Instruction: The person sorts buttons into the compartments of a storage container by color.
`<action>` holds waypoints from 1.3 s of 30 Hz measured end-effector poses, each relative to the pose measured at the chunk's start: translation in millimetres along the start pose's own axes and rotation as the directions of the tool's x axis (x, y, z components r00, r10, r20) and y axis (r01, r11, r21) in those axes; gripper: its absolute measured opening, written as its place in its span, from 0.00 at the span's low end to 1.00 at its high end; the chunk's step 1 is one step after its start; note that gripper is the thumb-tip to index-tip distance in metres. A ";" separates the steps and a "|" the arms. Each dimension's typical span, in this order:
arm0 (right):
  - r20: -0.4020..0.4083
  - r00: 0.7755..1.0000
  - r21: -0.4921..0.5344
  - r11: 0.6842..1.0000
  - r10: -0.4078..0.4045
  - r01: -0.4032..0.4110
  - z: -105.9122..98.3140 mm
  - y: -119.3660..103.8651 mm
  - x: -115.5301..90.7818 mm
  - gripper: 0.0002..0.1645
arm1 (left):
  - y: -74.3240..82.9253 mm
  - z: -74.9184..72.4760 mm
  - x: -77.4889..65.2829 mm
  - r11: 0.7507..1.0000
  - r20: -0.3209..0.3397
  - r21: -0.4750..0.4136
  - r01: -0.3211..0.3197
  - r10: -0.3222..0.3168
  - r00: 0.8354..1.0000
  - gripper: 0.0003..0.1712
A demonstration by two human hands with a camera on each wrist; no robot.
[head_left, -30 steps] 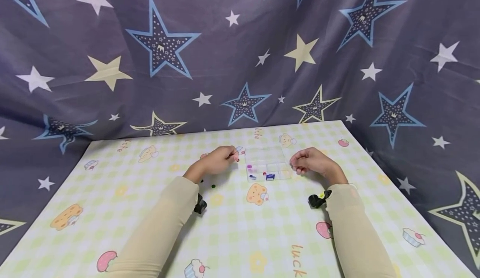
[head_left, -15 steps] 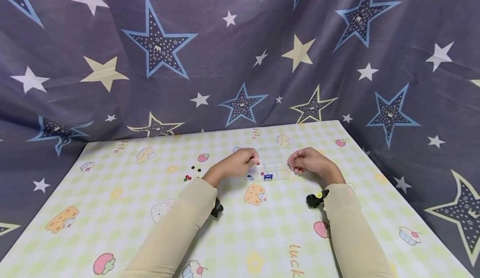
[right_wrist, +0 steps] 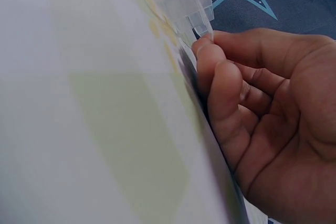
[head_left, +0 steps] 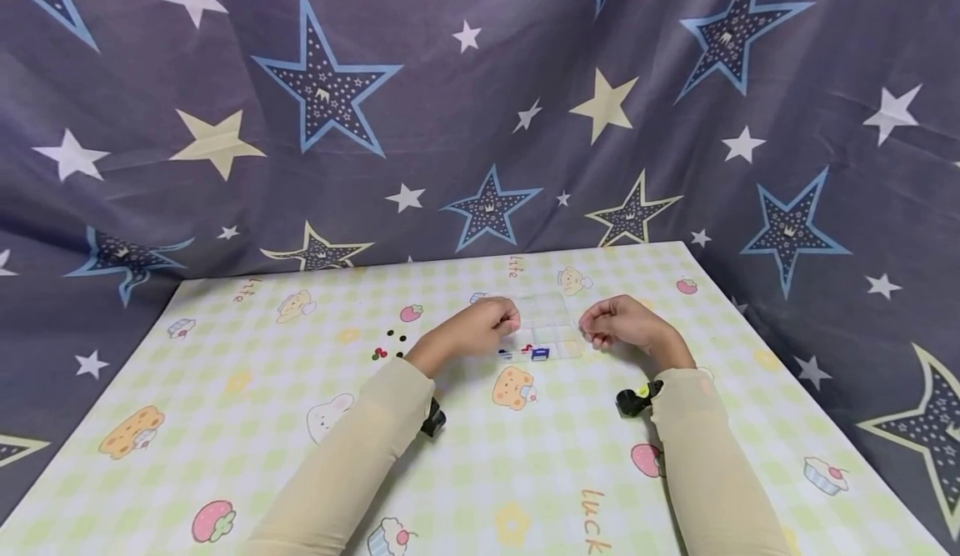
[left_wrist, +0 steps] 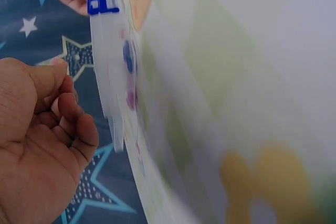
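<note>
Left hand (head_left: pixel 476 327), fingers curled over the opened clear compartment box (head_left: pixel 567 349) on the tablecloth (head_left: pixel 450 473), any held item not discernible; right hand (head_left: pixel 626 329) pinches the box's right edge, where an uneven tug could tip it, spilling small pieces (head_left: pixel 527 348).

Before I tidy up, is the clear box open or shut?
Open: in the head view, its clear lid lies back behind the compartments.

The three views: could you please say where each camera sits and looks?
Head: on the head, forward and down; box, left hand, right hand, sleeves show.
Left wrist: on that wrist, toward the box; left hand and part of right hand show.
Right wrist: on that wrist, toward the box's end; right hand shows.
Head and left wrist share the blue latch.
</note>
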State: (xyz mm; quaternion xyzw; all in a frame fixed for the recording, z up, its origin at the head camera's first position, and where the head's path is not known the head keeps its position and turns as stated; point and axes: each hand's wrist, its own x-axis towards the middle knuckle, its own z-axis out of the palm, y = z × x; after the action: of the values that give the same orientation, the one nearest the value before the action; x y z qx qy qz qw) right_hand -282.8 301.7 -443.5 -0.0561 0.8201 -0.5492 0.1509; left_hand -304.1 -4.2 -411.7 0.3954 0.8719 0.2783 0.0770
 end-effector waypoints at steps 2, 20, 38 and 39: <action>0.002 1.000 -0.010 1.000 -0.006 0.006 -0.4 -0.5 -1.0 0.11 | -5.6 -5.0 -7.0 1.000 -0.019 0.002 0.002 -0.002 1.000 0.09; -0.002 1.000 -0.004 1.000 -0.006 0.006 0.1 0.5 -1.4 0.12 | -87.8 -69.0 -108.8 0.972 -0.030 -0.027 0.233 -0.234 0.972 0.08; 0.000 1.000 0.023 1.000 0.007 -0.007 0.8 0.3 -1.2 0.11 | -116.8 -77.1 -138.5 0.938 0.013 0.003 0.348 -0.348 0.938 0.10; -0.002 1.000 0.024 1.000 0.009 -0.009 1.0 0.1 -0.8 0.10 | -116.1 -77.0 -138.9 0.937 0.018 0.001 0.348 -0.348 0.937 0.09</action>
State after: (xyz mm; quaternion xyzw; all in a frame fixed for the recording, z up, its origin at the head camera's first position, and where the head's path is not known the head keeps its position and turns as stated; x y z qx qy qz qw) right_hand -281.8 301.0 -443.8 -0.0502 0.8139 -0.5582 0.1530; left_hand -312.7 -200.4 -422.8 0.2375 0.9271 0.2575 0.1334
